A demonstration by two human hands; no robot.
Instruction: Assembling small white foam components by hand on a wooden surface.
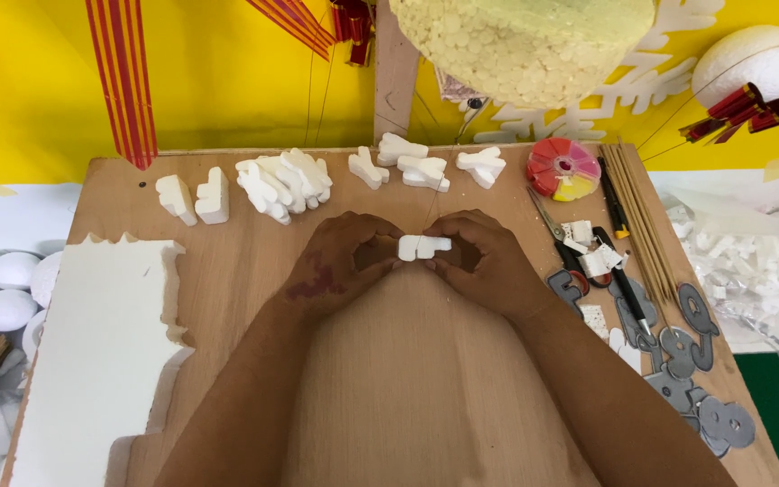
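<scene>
Two hands, left hand (340, 257) and right hand (484, 257), hold one white foam cut-out (422, 246). At 12 o'clock, a row of further foam cut-outs (283, 183), roughly ten; overlap prevents an exact count. One foam sheet (96, 343) at 8 o'clock. Three foam balls (11, 289) at 9 o'clock. One round colour tray (563, 169) and one scissors (556, 243) at 2 o'clock.

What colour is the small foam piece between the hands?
White foam piece; the head view shows it.

A wooden table (227, 271) was set against a bright yellow wall (227, 72), which was crossed by a pale upright post (396, 81); even lighting was seen.
</scene>
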